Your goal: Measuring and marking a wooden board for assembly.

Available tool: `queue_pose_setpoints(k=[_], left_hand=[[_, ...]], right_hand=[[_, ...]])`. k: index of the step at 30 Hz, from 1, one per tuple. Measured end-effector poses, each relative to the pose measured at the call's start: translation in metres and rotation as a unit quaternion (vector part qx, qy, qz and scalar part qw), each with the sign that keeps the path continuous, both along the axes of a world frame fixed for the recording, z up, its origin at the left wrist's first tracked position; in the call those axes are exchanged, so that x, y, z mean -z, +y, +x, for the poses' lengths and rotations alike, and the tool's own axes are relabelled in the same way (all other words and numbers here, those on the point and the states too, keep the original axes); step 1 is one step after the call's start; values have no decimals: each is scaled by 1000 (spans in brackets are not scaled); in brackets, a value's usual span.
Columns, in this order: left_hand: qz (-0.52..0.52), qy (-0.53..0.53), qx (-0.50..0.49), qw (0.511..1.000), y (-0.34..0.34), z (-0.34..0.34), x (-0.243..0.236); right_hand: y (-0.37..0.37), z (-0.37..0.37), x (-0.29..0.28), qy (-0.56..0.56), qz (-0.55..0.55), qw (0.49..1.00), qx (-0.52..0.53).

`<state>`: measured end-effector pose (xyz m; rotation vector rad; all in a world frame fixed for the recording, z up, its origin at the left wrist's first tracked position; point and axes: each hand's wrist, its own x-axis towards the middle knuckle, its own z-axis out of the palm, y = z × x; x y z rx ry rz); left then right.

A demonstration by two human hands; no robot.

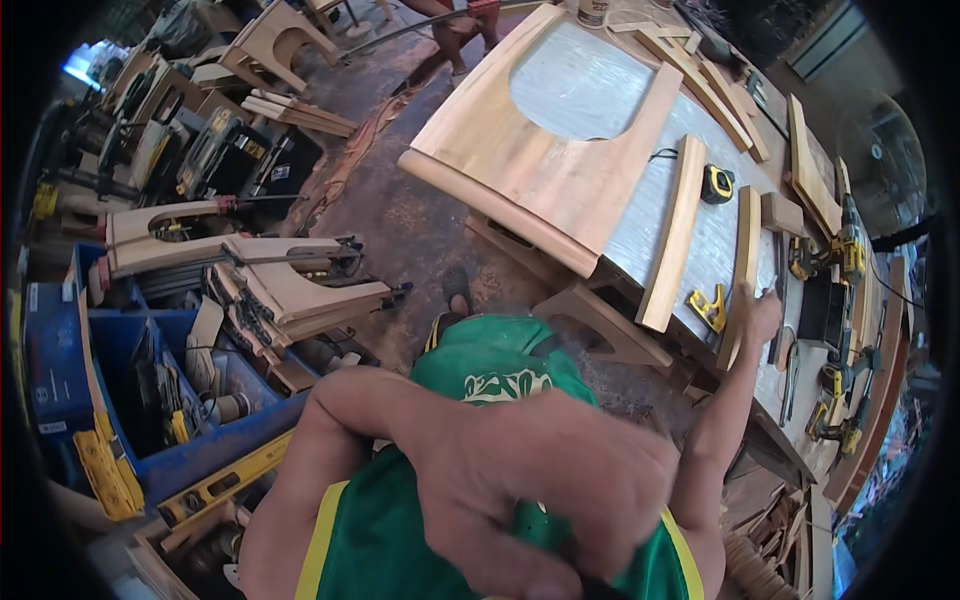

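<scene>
My left hand (545,480) is raised close in front of my chest, large and slightly blurred. Its fingers curl inward around something dark at the lower edge that I cannot make out. My right hand (765,314) reaches out to the worktable, fingers closed, at the edge of a narrow wooden strip (747,240). A slim dark bar (779,262) shows beside that hand; whether it is gripped is unclear. Near it lie a small yellow tool (708,307), a tape measure (717,185) and another wooden strip (676,230). A wooden panel with a curved cutout (540,165) rests farther left.
Cordless drills (850,250) stand along the table's right side. To my left are a blue divided bin (150,312), a yellow level (225,487) and clamped wooden pieces (300,285). Another person's hand (463,28) appears at the far top. Long boards (700,85) lie at the back.
</scene>
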<state>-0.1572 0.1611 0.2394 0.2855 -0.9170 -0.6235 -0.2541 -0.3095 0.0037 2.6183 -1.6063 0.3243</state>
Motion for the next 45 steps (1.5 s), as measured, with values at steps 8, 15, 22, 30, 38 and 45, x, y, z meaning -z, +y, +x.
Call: queue_pose_setpoints(k=[8, 15, 22, 30, 38, 45], left_hand=[[8, 66, -9, 998, -5, -19, 4], [-138, -89, -178, 970, -32, 28, 26], [419, -267, -478, 725, 64, 139, 105], [659, -371, -406, 513, 109, 249, 249], [651, -391, -352, 547, 113, 271, 260], [658, -379, -347, 551, 113, 271, 261]], right_hand=[[83, 40, -39, -619, 462, 634, -46], [177, 126, 2, -639, 662, 377, -106], [184, 163, 17, -661, 596, 444, -104], [198, 194, 36, -599, 467, 647, -60], [202, 220, 35, -492, 357, 793, -39], [203, 224, 27, -498, 356, 791, -10]])
